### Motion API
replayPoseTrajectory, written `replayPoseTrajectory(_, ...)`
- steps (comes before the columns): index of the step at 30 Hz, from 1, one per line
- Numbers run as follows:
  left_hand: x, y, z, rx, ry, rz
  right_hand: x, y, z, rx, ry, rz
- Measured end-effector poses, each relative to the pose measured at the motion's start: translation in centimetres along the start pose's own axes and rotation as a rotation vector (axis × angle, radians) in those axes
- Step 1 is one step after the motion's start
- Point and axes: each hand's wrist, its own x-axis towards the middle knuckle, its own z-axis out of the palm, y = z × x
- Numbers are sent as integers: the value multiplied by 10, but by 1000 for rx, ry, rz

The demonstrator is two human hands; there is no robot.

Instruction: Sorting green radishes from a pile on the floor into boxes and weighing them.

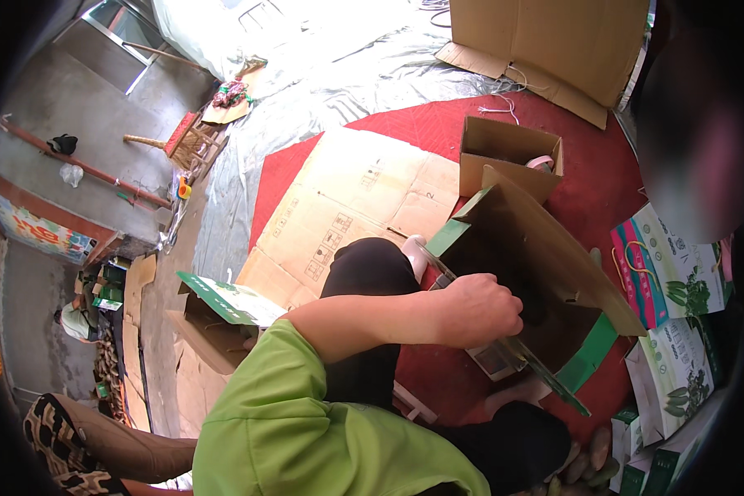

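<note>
My left hand (477,311), at the end of a bare forearm from a green sleeve, is closed on the near edge of an open cardboard box (546,248). The box is tilted, its dark inside facing me, with green flaps (591,351) at its corners. It stands between my dark-trousered knees (368,269). Under the hand, by the box edge, is a small pale object (492,361) whose kind I cannot make out. My right hand does not show.
A smaller open box (508,149) stands behind, on red matting (591,165). Flattened cardboard (347,207) lies left of it. Printed green-and-white cartons (678,364) are stacked right, near brownish tubers (587,463). Another person's patterned garment (62,438) shows lower left, by a green-topped box (223,302).
</note>
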Motion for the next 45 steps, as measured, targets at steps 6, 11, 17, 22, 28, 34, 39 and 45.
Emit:
replayPoseTrajectory(6, -3, 0, 1, 1, 11, -7, 1, 5, -15, -22, 135, -18)
replayPoseTrajectory(11, -8, 1, 6, -1, 152, 58, 2, -4, -43, -69, 248, -48)
replayPoseTrajectory(17, -7, 4, 8, 39, 45, 42, -28, -20, -118, -192, 432, -60)
replayPoseTrajectory(22, -9, 1, 4, 59, 62, 44, -76, -94, -209, -254, 590, 61)
replayPoseTrajectory(28, -16, 0, 7, 29, 118, 65, -65, -308, -217, 214, 596, -335)
replayPoseTrajectory(34, -5, 6, 8, 10, 111, 86, -73, -437, -220, 457, 222, -763)
replayPoseTrajectory(39, -12, 4, 10, 18, 116, 87, -47, -487, -123, 397, -221, -602)
replayPoseTrajectory(45, -15, 5, 6, 40, 105, 68, -16, -490, -15, -251, -628, -763)
